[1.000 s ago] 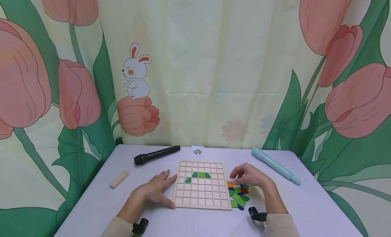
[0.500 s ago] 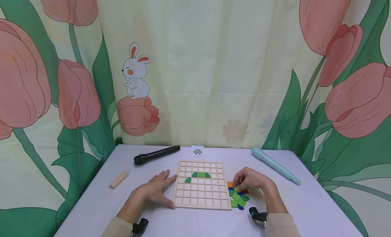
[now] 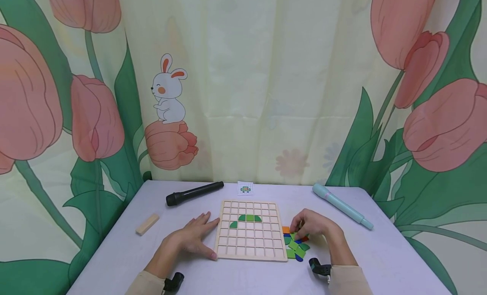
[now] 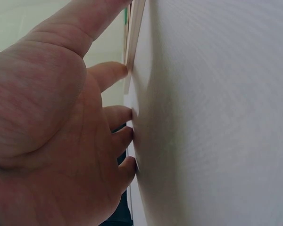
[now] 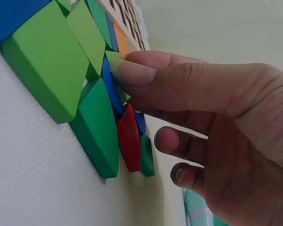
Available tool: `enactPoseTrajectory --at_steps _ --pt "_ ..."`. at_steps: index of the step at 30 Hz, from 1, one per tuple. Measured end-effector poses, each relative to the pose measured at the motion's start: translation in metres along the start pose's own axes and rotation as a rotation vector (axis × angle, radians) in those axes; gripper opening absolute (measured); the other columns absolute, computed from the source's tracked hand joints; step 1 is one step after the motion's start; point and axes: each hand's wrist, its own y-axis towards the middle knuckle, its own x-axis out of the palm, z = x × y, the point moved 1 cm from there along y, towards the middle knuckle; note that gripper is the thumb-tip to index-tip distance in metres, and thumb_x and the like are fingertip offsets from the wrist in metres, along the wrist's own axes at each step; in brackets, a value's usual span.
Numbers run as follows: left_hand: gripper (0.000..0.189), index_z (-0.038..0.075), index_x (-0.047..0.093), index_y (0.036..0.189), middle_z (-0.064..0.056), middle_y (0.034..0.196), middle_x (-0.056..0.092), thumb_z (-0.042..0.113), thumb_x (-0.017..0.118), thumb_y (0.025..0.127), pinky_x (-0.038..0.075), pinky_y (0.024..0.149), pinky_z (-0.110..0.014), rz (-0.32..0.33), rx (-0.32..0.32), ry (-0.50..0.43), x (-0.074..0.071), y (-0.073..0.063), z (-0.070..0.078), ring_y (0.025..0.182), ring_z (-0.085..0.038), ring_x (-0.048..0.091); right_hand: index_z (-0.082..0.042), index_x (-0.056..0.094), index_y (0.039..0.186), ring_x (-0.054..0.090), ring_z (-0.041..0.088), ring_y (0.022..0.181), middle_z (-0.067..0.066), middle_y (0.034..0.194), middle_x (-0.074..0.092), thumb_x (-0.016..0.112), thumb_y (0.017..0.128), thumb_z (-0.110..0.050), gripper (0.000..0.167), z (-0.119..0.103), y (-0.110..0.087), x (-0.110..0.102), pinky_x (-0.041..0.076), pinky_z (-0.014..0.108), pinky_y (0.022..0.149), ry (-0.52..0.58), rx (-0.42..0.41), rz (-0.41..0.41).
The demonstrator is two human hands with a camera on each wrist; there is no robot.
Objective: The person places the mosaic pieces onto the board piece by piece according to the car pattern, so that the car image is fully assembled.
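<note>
A wooden grid board [image 3: 247,252] lies on the table, with several green pieces [image 3: 250,218] set in its upper cells. My left hand [image 3: 194,236] rests beside it with fingers spread, thumb and index finger touching its left edge. In the left wrist view the fingertips [image 4: 127,167] meet the tabletop. My right hand [image 3: 313,223] is over a pile of coloured pieces [image 3: 298,252] at the board's right side. Its thumb and index finger pinch a light green piece [image 5: 113,57] among the others. A red piece [image 5: 129,141] and a dark green piece [image 5: 98,129] lie just below.
A small pattern card [image 3: 245,188] lies behind the board. To its left is a black microphone-shaped stick [image 3: 195,193], and a wooden block [image 3: 147,224] lies at the far left. A pale teal stick [image 3: 342,206] lies at the back right.
My right hand has come down onto the pile, its thumb and index finger closing on a light green piece. The left hand has stayed at the board's edge.
</note>
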Motion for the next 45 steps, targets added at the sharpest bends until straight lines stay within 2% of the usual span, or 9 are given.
enactPoseTrajectory --at_steps 6,13,22,28,36,39,45 --pt "0.116 0.024 0.038 0.162 -0.02 0.173 0.018 0.064 0.09 0.067 0.014 0.131 -0.06 0.004 0.006 -0.006 0.0 0.0 0.0 0.162 -0.039 0.013 -0.012 0.08 0.09 0.061 0.02 0.08 0.002 0.09 0.075 0.086 0.079 -0.001 0.017 -0.001 0.001 0.0 0.055 0.032 0.071 -0.017 0.02 0.014" --pt "0.116 0.024 0.039 0.162 -0.019 0.173 0.019 0.065 0.09 0.066 0.015 0.131 -0.06 0.006 0.005 -0.004 0.0 0.0 0.0 0.162 -0.039 0.013 -0.015 0.08 0.091 0.06 0.02 0.081 0.001 0.089 0.074 0.086 0.08 -0.001 0.018 -0.001 0.002 0.0 0.054 0.032 0.073 -0.032 0.078 0.076" --pt "0.117 0.024 0.038 0.163 -0.018 0.174 0.018 0.067 0.089 0.066 0.013 0.131 -0.06 0.004 0.002 -0.011 0.0 0.001 -0.002 0.162 -0.039 0.011 -0.015 0.079 0.089 0.058 0.021 0.084 0.001 0.088 0.07 0.088 0.078 -0.001 0.02 -0.002 0.003 0.001 0.051 0.032 0.073 -0.055 0.064 0.078" --pt "0.117 0.026 0.038 0.163 -0.018 0.174 0.017 0.068 0.089 0.066 0.013 0.131 -0.06 -0.001 -0.001 -0.007 0.0 0.002 -0.002 0.162 -0.038 0.011 -0.013 0.075 0.089 0.059 0.022 0.081 0.003 0.087 0.069 0.087 0.081 -0.005 0.017 -0.002 0.003 0.0 0.053 0.033 0.072 -0.038 0.029 0.068" --pt "0.116 0.025 0.038 0.163 -0.019 0.173 0.019 0.067 0.089 0.067 0.015 0.131 -0.059 0.001 0.003 0.005 0.001 0.002 -0.002 0.162 -0.038 0.013 -0.012 0.079 0.096 0.062 0.02 0.082 0.0 0.092 0.075 0.08 0.089 -0.008 0.009 -0.006 0.002 -0.003 0.054 0.034 0.074 -0.029 -0.03 0.078" --pt "0.117 0.025 0.038 0.163 -0.019 0.173 0.019 0.066 0.089 0.067 0.014 0.131 -0.059 0.002 0.0 0.005 0.001 0.001 -0.001 0.162 -0.038 0.012 -0.01 0.079 0.104 0.063 0.021 0.083 0.002 0.095 0.075 0.075 0.093 -0.008 0.012 -0.009 0.002 -0.006 0.056 0.035 0.075 -0.015 -0.073 0.104" --pt "0.117 0.025 0.038 0.163 -0.019 0.174 0.018 0.065 0.09 0.066 0.013 0.131 -0.06 0.004 0.002 -0.013 0.001 0.0 -0.001 0.162 -0.038 0.011 -0.002 0.076 0.119 0.071 0.025 0.083 0.008 0.101 0.074 0.07 0.097 -0.011 0.024 -0.017 0.006 -0.006 0.063 0.037 0.082 0.091 -0.139 0.155"
